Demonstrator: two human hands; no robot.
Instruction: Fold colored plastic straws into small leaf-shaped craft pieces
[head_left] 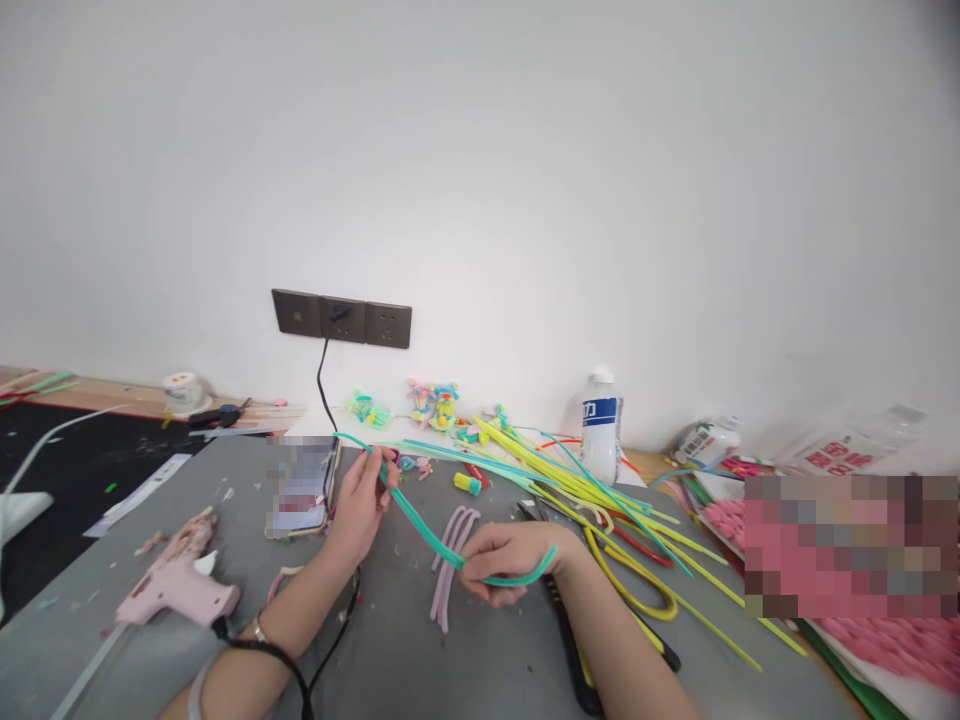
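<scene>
A teal pipe cleaner (424,533), perhaps more than one strand, runs between my two hands above the grey mat. Toward its upper left end, the fingers of my left hand (366,500) are closed on it. My right hand (510,562) pinches it lower down, and its curved tail sticks out past the wrist. Several short lilac pipe cleaner pieces (444,590) lie on the mat between the hands. Under my right forearm are black-handled pliers (574,650), partly hidden. A small yellow and teal bundle (466,484) rests beyond my right hand.
A pink glue gun (176,590) lies at left, its black cord crossing my left forearm. Behind it is a phone (304,490). Long yellow pipe cleaners (562,478) spread at right near yellow-handled scissors (637,590). A white bottle (601,430) and small figures (435,402) stand along the wall.
</scene>
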